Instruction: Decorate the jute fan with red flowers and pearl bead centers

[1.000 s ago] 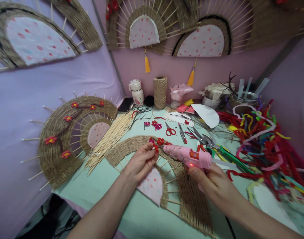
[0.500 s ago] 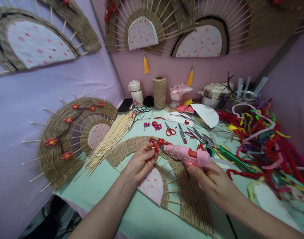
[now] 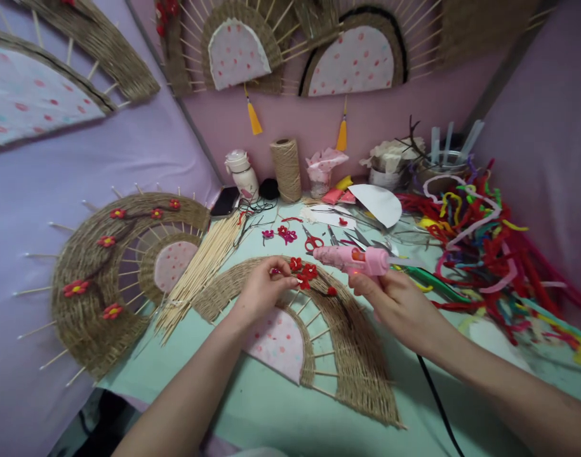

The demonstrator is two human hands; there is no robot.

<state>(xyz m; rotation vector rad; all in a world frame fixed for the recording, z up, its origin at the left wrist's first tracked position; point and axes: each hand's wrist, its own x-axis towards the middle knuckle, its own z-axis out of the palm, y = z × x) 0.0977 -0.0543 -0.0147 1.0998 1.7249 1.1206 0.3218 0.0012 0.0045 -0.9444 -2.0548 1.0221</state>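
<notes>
My left hand [image 3: 267,285] is over the upper edge of a woven fan-shaped piece [image 3: 361,355], its fingertips pinched at a small red flower [image 3: 303,281]. Beside that flower, two more red flowers [image 3: 309,271] sit on the weave, and a small red bud [image 3: 331,291] lies further right on a dark twig. In my right hand [image 3: 390,295] is a pink glue gun [image 3: 350,259], its nozzle pointing left above the flowers and not touching them. The fan has a pink dotted half-round centre [image 3: 278,346].
A finished-looking fan [image 3: 100,254] and thin sticks [image 3: 199,273] lie left. Behind are red scissors [image 3: 313,242], magenta flowers [image 3: 286,235], a twine spool [image 3: 286,170] and a bottle [image 3: 242,174]. Colourful pipe cleaners [image 3: 490,235] heap up right; a black cord [image 3: 435,397] trails from the right hand.
The red flower in my left hand has come down onto the weave by the other flowers. The glue gun has moved up and away from it. The camera view has shifted.
</notes>
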